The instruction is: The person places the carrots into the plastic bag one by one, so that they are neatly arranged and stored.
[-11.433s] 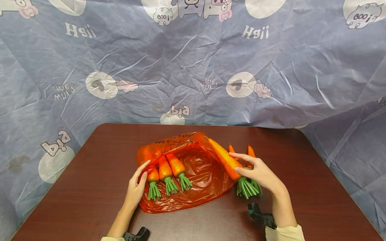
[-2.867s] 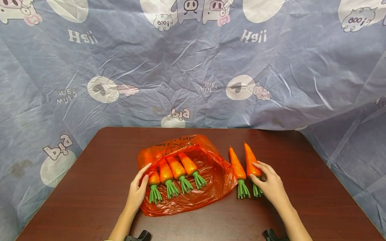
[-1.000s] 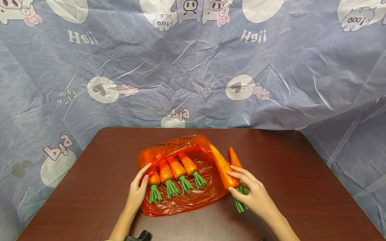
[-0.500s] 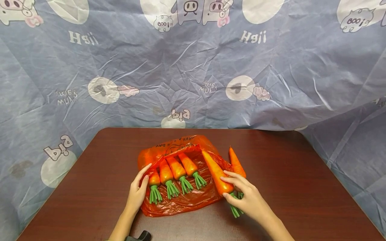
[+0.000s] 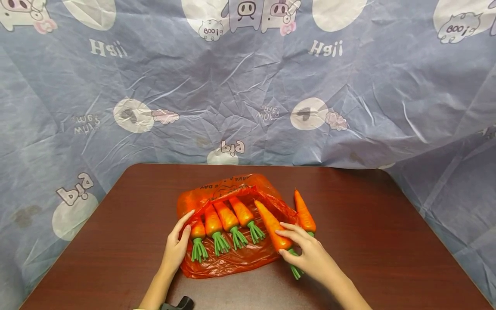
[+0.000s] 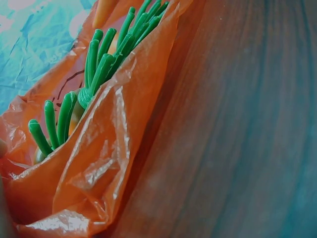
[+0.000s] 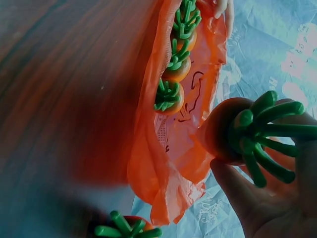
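An orange-red translucent plastic bag (image 5: pixel 240 267) lies on the table, its mouth facing the person. Several carrots with green stubby tops, such as this carrot (image 5: pixel 226 215), sit side by side inside, tips hidden under the upper layer. At the bag's left edge, my left hand (image 5: pixel 176 247) grips the plastic between thumb and fingers. My right hand (image 5: pixel 310 254) pinches another carrot (image 5: pixel 271 224) near its thick end, tip pointing into the mouth. In the right wrist view, that carrot's round end and green top (image 7: pixel 252 134) show between thumb and fingers.
One more carrot (image 5: pixel 305 213) lies on the table right of the bag, its green top mostly hidden behind my right hand. The dark brown tabletop (image 5: pixel 379 241) extends around the bag. A blue-grey printed cloth (image 5: pixel 248 86) hangs behind the table.
My right hand has taken the rightmost carrot from the table and carried it left over the bag's mouth. Earlier, another carrot joined those in the bag. My left hand stays at the bag's edge.
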`<action>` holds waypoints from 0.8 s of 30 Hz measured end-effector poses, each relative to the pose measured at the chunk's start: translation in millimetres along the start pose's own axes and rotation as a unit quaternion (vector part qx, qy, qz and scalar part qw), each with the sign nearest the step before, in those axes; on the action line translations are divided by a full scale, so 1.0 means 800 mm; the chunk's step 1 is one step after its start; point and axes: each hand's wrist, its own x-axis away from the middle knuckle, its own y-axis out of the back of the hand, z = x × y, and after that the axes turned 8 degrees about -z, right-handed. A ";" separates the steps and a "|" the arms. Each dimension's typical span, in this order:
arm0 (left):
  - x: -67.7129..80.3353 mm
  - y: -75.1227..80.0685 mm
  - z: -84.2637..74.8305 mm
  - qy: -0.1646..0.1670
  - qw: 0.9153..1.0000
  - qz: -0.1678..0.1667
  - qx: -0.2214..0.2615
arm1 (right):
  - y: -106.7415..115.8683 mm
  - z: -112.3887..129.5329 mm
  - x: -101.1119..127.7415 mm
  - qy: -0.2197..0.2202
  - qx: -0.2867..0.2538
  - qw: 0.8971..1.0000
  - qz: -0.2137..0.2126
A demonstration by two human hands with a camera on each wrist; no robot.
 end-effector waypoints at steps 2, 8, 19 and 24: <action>0.000 0.000 0.001 -0.011 1.000 0.002 0.001 | -0.003 0.001 -0.003 -0.004 0.002 1.000 0.011; -0.001 0.000 0.002 -0.012 1.000 0.008 0.006 | -0.012 0.002 -0.019 -0.026 -0.006 0.998 0.052; -0.001 0.001 0.000 -0.015 1.000 0.014 0.001 | -0.032 -0.004 -0.047 -0.051 0.006 0.993 0.107; -0.002 0.002 -0.001 -0.008 1.000 0.018 0.005 | -0.042 -0.007 -0.056 -0.049 0.020 0.993 0.109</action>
